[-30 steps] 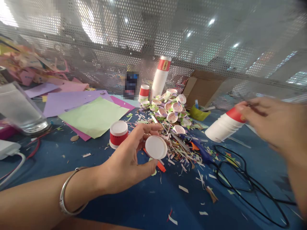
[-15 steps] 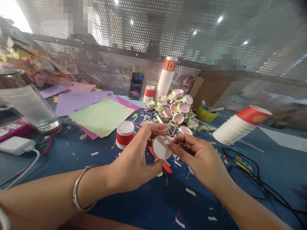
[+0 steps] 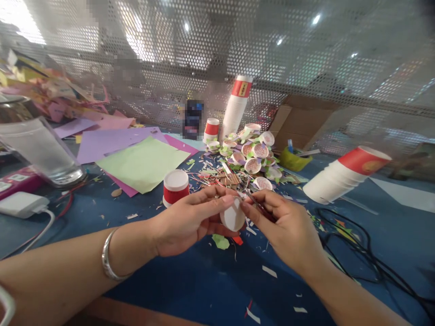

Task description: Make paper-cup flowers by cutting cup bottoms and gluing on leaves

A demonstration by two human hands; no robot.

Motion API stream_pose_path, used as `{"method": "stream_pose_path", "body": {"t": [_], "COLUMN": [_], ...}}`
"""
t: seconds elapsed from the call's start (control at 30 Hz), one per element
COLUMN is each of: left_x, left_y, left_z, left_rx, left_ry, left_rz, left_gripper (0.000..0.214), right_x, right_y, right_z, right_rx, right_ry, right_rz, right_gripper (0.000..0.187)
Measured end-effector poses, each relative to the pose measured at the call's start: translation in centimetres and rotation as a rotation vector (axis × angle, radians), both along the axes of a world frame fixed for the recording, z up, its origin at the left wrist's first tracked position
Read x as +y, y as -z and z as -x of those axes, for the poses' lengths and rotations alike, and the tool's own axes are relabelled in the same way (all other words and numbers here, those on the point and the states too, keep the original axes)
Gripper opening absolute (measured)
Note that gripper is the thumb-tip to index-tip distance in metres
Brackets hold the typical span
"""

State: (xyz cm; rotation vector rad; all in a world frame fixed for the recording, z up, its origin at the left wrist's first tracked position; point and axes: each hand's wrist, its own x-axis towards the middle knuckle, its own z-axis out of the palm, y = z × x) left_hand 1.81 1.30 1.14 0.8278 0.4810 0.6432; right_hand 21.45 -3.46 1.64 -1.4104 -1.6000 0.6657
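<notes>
In the middle of the head view, my left hand (image 3: 190, 219) pinches the edge of a small white paper cup bottom (image 3: 233, 215) between thumb and fingers. My right hand (image 3: 283, 224) grips a slim dark tool with a metal tip (image 3: 258, 207); its exact kind does not show. Thumb and fingertips of that hand also touch the disc's right edge. Just left of the left hand stands an upside-down red and white paper cup (image 3: 176, 186). Below the disc lies a scrap of green paper (image 3: 220, 242).
Behind my hands is a heap of cut cup bottoms with paper bits (image 3: 253, 151). Cup stacks stand upright (image 3: 235, 111) and lean right (image 3: 346, 175). A glass of water (image 3: 57, 154), coloured sheets (image 3: 146, 163), a yellow-green container (image 3: 295, 159) and a black cable (image 3: 363, 253) surround the work area.
My left thumb has moved from below the disc to its upper edge, and the left fingers have shifted beneath it. The disc sits slightly lower. My right hand keeps its tool.
</notes>
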Motion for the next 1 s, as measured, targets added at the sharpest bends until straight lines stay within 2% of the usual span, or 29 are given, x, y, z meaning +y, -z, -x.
{"method": "stream_pose_path", "body": {"t": [0.13, 0.23, 0.3, 0.43, 0.73, 0.87, 1.0], "left_x": [0.4, 0.8, 0.9, 1.0, 1.7, 1.6, 1.6], "left_y": [-0.1, -0.2, -0.2, 0.1, 0.7, 0.8, 1.0], "left_z": [0.2, 0.5, 0.7, 0.8, 1.0, 1.0, 1.1], "left_rx": [-0.024, -0.008, 0.019, 0.044, 0.138, 0.165, 0.202], "left_ry": [-0.044, -0.049, -0.027, 0.022, -0.087, -0.104, -0.152], "left_rz": [0.037, -0.041, -0.127, -0.308, -0.755, -0.862, -1.065], "left_gripper": [0.027, 0.030, 0.037, 0.059, 0.044, 0.043, 0.051], "right_x": [-0.5, -1.1, -1.2, -1.2, -1.5, -1.4, -1.4], "right_y": [-0.3, -0.4, -0.4, -0.3, -0.7, -0.4, -0.3], "right_z": [-0.7, -1.1, -1.3, -1.6, -1.7, -1.9, -2.1], "right_rx": [-0.041, -0.090, -0.124, -0.107, 0.216, 0.212, 0.196], "right_ry": [0.004, 0.072, 0.084, -0.010, -0.182, -0.224, -0.233], "right_rz": [0.014, 0.024, 0.027, 0.058, 0.306, 0.364, 0.383], "right_gripper": [0.029, 0.036, 0.037, 0.036, 0.045, 0.048, 0.049]}}
